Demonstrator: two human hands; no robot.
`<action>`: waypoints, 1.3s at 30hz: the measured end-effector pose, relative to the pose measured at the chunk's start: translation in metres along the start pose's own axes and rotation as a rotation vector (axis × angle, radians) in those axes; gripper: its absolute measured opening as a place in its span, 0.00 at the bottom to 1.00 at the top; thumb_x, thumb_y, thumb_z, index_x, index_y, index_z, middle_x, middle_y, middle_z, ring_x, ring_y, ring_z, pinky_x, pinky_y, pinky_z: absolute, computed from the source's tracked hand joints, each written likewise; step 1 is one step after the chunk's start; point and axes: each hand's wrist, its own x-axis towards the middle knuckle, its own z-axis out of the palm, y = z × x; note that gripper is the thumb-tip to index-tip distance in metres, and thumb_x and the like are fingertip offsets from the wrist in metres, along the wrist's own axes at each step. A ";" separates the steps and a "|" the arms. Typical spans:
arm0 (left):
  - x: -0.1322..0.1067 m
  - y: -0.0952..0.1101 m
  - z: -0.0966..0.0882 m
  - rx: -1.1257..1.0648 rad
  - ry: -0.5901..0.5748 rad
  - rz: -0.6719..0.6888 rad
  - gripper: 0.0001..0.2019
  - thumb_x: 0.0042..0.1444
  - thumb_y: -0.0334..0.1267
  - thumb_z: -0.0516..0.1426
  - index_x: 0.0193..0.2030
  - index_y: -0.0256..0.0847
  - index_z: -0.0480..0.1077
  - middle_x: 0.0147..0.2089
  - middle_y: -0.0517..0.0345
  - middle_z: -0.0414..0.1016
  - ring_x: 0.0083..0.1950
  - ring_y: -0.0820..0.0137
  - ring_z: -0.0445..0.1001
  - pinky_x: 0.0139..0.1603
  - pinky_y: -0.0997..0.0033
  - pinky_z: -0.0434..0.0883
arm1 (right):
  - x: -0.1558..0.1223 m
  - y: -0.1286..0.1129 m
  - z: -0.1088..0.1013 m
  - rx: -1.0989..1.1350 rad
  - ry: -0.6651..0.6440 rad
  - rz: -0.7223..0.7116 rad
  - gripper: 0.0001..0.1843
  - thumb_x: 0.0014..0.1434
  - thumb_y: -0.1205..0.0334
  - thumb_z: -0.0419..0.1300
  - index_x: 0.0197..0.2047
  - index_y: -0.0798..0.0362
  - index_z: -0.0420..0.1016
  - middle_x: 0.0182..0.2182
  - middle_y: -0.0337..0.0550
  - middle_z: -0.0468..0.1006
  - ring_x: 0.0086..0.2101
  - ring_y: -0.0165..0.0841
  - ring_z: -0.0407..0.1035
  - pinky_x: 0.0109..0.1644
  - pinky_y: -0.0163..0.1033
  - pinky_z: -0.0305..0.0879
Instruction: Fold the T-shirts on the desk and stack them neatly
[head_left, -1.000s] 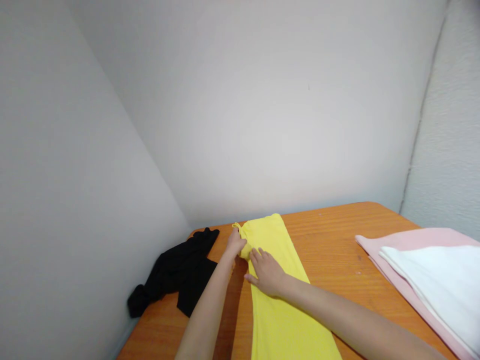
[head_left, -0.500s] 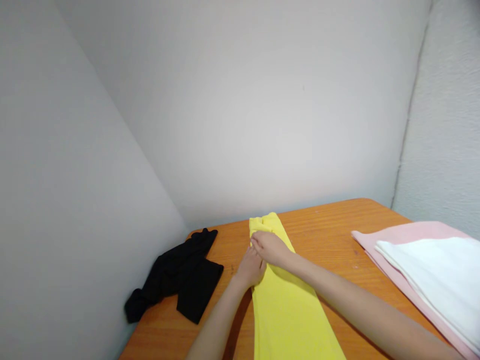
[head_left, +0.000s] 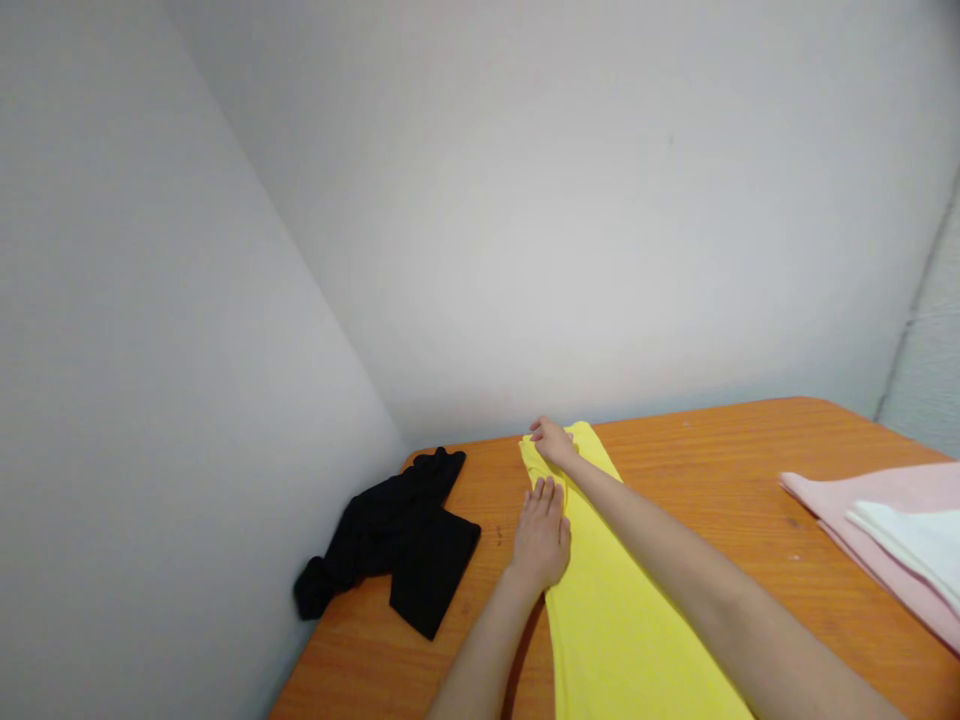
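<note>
A long, folded yellow garment (head_left: 622, 620) lies on the wooden table (head_left: 720, 470), running from the far edge toward me. Its exact kind does not show. My left hand (head_left: 541, 535) rests flat on its left side, fingers stretched forward over the fabric. Farther up, at the garment's far end, my right hand (head_left: 553, 443) has its fingers bent around the fabric's far-left corner. The fingertips there are partly hidden, and my right forearm crosses above the garment.
A crumpled black garment (head_left: 397, 545) lies at the table's left, one end hanging by the edge near the wall. At the right, a white folded cloth (head_left: 915, 540) lies on a pink folded cloth (head_left: 840, 495). Walls close off the back and left.
My hands, close together before, have separated. The right one moved up to the garment's far end, and the left flattened onto the fabric. The whole view shifted, so things appear farther right.
</note>
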 end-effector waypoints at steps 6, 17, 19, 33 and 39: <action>-0.003 0.003 0.005 0.062 0.000 -0.057 0.28 0.67 0.42 0.37 0.70 0.29 0.49 0.73 0.45 0.43 0.74 0.59 0.40 0.72 0.53 0.48 | 0.014 0.002 0.036 -0.063 0.018 -0.107 0.16 0.63 0.75 0.48 0.50 0.56 0.69 0.44 0.49 0.76 0.44 0.35 0.68 0.46 0.36 0.57; -0.010 0.008 -0.001 0.085 -0.111 -0.061 0.33 0.67 0.47 0.34 0.71 0.23 0.45 0.74 0.40 0.38 0.74 0.56 0.34 0.73 0.56 0.43 | 0.004 -0.004 0.042 -0.256 0.163 -0.255 0.17 0.65 0.72 0.43 0.52 0.60 0.68 0.46 0.61 0.71 0.48 0.45 0.63 0.51 0.49 0.57; -0.010 0.008 -0.001 0.105 -0.102 -0.067 0.33 0.67 0.47 0.34 0.70 0.22 0.46 0.73 0.39 0.39 0.74 0.56 0.36 0.73 0.56 0.43 | 0.001 -0.012 0.034 -0.273 0.160 -0.330 0.18 0.65 0.72 0.43 0.53 0.60 0.69 0.50 0.62 0.71 0.52 0.46 0.61 0.55 0.51 0.55; -0.003 0.013 -0.011 0.119 -0.070 -0.055 0.29 0.67 0.47 0.40 0.68 0.27 0.53 0.71 0.38 0.51 0.72 0.54 0.47 0.70 0.50 0.52 | -0.067 0.010 0.000 -0.197 -0.122 -0.351 0.27 0.69 0.51 0.45 0.69 0.48 0.55 0.67 0.47 0.54 0.66 0.45 0.45 0.66 0.57 0.43; -0.033 0.000 -0.054 0.091 -0.020 -0.053 0.27 0.69 0.43 0.38 0.69 0.29 0.50 0.73 0.41 0.45 0.74 0.61 0.43 0.71 0.54 0.48 | -0.102 0.007 -0.056 -0.117 -0.141 -0.412 0.32 0.69 0.46 0.46 0.71 0.53 0.50 0.69 0.50 0.47 0.68 0.43 0.36 0.69 0.55 0.33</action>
